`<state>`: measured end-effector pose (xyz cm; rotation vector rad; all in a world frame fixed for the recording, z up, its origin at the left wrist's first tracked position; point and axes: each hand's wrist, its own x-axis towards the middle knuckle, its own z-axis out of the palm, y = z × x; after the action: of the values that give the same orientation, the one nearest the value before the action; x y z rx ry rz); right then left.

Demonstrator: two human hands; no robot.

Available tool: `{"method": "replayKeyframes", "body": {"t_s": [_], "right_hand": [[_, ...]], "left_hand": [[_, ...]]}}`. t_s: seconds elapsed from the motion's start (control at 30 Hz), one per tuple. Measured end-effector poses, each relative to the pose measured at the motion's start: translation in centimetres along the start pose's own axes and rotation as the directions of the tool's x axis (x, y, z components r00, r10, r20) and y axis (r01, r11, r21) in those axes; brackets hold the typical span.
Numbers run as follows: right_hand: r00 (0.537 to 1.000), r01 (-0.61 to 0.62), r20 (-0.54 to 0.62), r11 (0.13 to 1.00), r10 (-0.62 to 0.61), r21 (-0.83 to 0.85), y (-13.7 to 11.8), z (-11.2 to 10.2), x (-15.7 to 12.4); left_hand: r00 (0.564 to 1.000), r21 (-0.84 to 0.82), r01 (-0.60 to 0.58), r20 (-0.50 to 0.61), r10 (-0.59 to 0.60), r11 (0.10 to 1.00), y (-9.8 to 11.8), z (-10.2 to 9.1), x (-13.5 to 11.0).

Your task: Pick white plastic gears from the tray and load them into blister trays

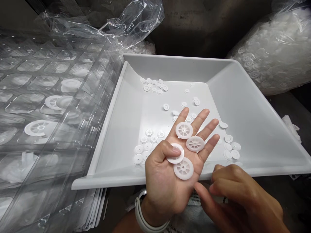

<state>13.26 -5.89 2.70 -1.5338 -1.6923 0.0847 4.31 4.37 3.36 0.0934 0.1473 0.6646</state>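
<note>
My left hand (pixel 167 171) lies palm up above the front of a white plastic tray (pixel 170 66), with several white plastic spoked discs on the palm and fingers. One disc (pixel 184 130) rests at the base of the fingers, and another (pixel 184 168) sits low on the palm. My left thumb presses on a third disc (pixel 175 153). My right hand (pixel 233 194) hovers by the tray's front rim, fingers loosely curled, near my left palm. It shows nothing held. Loose discs (pixel 138 158) lie across the tray floor, with a group (pixel 230 147) at the right.
Stacked transparent plastic blister trays (pixel 48 97) with moulded pockets lie to the left, some discs visible inside. A transparent bag of white discs (pixel 272 55) sits at the upper right. A white band (pixel 139 215) circles my left wrist. Papers lie under the tray's front edge.
</note>
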Motion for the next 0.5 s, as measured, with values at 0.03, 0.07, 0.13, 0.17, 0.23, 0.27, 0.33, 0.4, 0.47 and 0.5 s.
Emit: {"method": "replayKeyframes", "body": {"t_s": [0.03,0.07,0.13,0.17,0.23,0.27,0.33,0.4,0.47,0.5], "right_hand": [[1.0,-0.014,-0.017,1.0,0.013,-0.019,0.0,0.2,0.1],[0.999,-0.03,-0.039,0.999,0.028,-0.045,-0.1,0.5,0.2],[0.996,-0.074,-0.064,0.991,0.068,-0.109,-0.2,1.1,0.4],[0.993,-0.1,-0.068,0.986,0.092,-0.134,-0.3,1.4,0.4],[0.991,-0.122,-0.07,0.982,0.113,-0.145,-0.2,1.9,0.3],[0.991,-0.122,-0.068,0.983,0.113,-0.139,-0.2,2.1,0.3],[0.987,-0.13,-0.107,0.984,0.117,-0.123,-0.2,2.1,0.3],[0.986,-0.138,-0.115,0.983,0.124,-0.121,-0.2,1.9,0.4],[0.991,-0.122,-0.066,0.986,0.115,-0.113,-0.3,1.6,0.7],[0.992,-0.119,-0.059,0.986,0.113,-0.112,-0.3,1.5,0.8]], "left_hand": [[1.0,-0.001,0.003,0.001,-0.003,1.0,0.0,-0.1,0.0],[1.0,-0.005,0.005,0.002,-0.005,1.0,-0.1,-0.1,0.0],[1.0,-0.021,0.006,-0.004,-0.006,1.0,-0.1,-0.2,0.0],[1.0,-0.031,0.002,-0.005,-0.002,1.0,-0.1,-0.2,0.0],[1.0,-0.043,-0.005,0.003,0.005,0.999,-0.2,-0.2,0.0],[1.0,-0.047,-0.006,0.007,0.006,0.999,-0.2,-0.3,0.1],[1.0,-0.048,-0.002,0.009,0.003,0.999,-0.2,-0.3,0.1],[1.0,-0.052,-0.003,0.007,0.003,0.999,-0.2,-0.3,0.1],[1.0,-0.056,-0.012,0.007,0.012,0.998,-0.2,-0.3,0.1],[1.0,-0.054,-0.012,0.005,0.013,0.998,-0.1,-0.3,0.1]]}}
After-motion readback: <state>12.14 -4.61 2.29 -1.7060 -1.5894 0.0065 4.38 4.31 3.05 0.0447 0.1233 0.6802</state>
